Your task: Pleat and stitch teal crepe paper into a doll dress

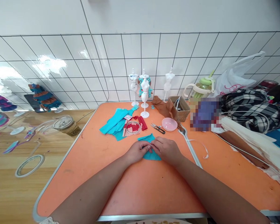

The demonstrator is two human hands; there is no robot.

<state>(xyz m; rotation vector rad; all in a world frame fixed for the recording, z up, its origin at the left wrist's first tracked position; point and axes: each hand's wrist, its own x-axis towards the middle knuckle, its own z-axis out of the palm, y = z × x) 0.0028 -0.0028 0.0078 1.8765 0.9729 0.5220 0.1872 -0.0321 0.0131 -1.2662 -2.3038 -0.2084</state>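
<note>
Fingers (147, 145) apparently pinching teal fabric (151, 155)

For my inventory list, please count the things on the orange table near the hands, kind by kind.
White doll stands: 4
Teal cloth pieces: 2, one under both hands, one pile behind
Red cloth: 1
Tape roll: 1
Thread snips: 1
Pink bowl: 1
Cardboard box: 1
Total: 11
</note>
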